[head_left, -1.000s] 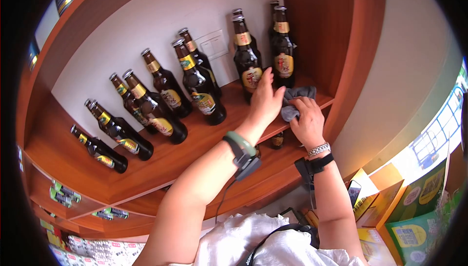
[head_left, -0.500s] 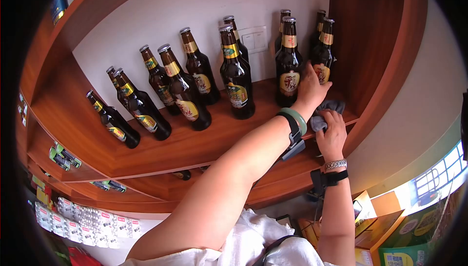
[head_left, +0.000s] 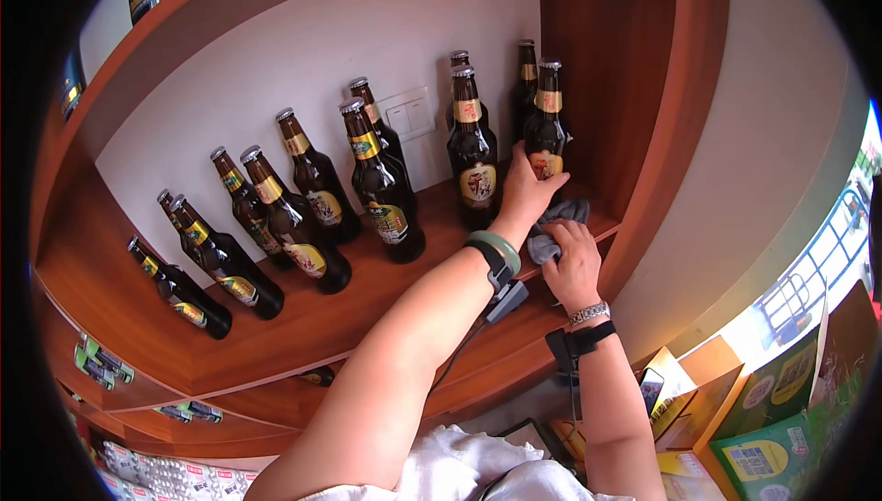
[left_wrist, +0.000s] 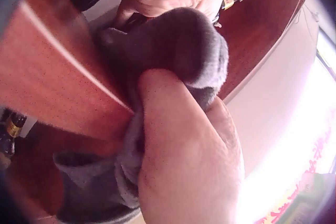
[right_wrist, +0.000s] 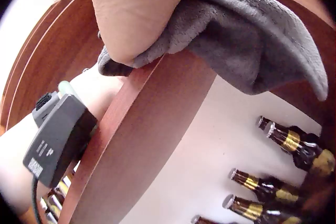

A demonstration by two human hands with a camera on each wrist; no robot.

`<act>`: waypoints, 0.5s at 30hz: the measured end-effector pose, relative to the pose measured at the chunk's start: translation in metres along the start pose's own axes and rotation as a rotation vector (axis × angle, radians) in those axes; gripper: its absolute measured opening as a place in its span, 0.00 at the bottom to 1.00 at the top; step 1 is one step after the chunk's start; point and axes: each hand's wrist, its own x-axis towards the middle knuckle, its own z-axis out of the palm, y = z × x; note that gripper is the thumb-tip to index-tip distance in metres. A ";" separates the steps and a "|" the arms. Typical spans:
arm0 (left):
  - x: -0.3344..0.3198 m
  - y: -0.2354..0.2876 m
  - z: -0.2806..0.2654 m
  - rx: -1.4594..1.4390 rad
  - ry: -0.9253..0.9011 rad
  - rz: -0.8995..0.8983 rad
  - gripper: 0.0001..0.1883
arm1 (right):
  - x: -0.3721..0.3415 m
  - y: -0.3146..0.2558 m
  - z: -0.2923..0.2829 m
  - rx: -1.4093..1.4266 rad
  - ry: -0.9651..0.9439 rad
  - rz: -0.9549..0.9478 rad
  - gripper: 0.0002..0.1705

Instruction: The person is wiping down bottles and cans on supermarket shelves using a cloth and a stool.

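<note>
Shelving [head_left: 606, 60] takes up most of my head view: reddish-brown wood, curved front edge, side panel at the right end. Curved beige wall [head_left: 763, 88] to the right of it. Pale back panel [head_left: 413, 14] on the far side. Upper shelf board [head_left: 367, 292] is glossy, with visible grain; I get light sheen off it. Bright barred window [head_left: 808, 271] at far right, washing out that edge. Green printed board [head_left: 763, 455] near right, below the window. White packs with red print [head_left: 184, 478] near left, low down.

Brown bottles stand on the upper board in a staggered row from left to right, twelve by my count, silver caps, gold labels. Held bottle [head_left: 548, 138] is the near one of the right-end pair, upright.

Left hand [head_left: 531, 193] is wrapped around the lower body of that bottle. Right hand [head_left: 576, 260] grips a cloth [left_wrist: 173, 45], grey and bunched, at the near right edge of the board, just beside the left hand. My right wrist view has it draped over the edge. Smallest item: white switch plate [head_left: 408, 115] on the back panel.
</note>
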 end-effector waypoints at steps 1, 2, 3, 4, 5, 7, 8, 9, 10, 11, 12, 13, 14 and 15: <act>-0.006 0.009 -0.001 0.005 0.010 0.006 0.42 | -0.001 0.001 0.001 0.001 -0.005 0.002 0.18; -0.011 0.018 -0.004 -0.015 0.006 0.026 0.42 | -0.002 0.002 0.002 0.003 -0.012 0.003 0.18; -0.014 0.028 -0.007 -0.035 0.003 0.046 0.42 | -0.002 0.002 0.002 -0.008 -0.012 0.004 0.18; -0.017 0.037 -0.010 -0.053 -0.001 0.066 0.42 | -0.002 0.002 0.001 -0.017 -0.012 0.006 0.18; -0.020 0.045 -0.013 -0.086 -0.007 0.102 0.42 | -0.002 0.001 0.001 -0.026 -0.014 0.007 0.17; -0.024 0.059 -0.022 -0.141 -0.014 0.173 0.42 | -0.002 0.002 0.003 -0.019 0.011 0.001 0.16; -0.028 0.067 -0.029 -0.154 -0.027 0.173 0.42 | -0.003 0.002 0.003 -0.011 0.020 -0.006 0.16; -0.031 0.075 -0.035 -0.165 -0.036 0.176 0.41 | -0.003 0.002 0.004 -0.043 0.006 0.014 0.13; -0.035 0.081 -0.042 -0.174 -0.042 0.179 0.40 | -0.004 0.002 0.004 -0.062 -0.017 0.028 0.13; -0.041 0.085 -0.049 -0.220 -0.045 0.196 0.40 | -0.007 0.009 0.008 -0.075 0.008 0.001 0.13; -0.048 0.093 -0.059 -0.250 -0.053 0.235 0.39 | -0.011 0.017 0.014 -0.080 0.032 -0.028 0.14; -0.059 0.103 -0.070 -0.251 -0.044 0.250 0.38 | -0.012 0.014 0.013 -0.083 0.034 0.021 0.15; -0.071 0.107 -0.081 -0.251 -0.031 0.263 0.38 | -0.013 0.015 0.016 -0.039 0.071 0.052 0.15; -0.085 0.104 -0.090 -0.288 -0.066 0.198 0.40 | -0.012 0.012 0.014 0.020 0.054 0.040 0.15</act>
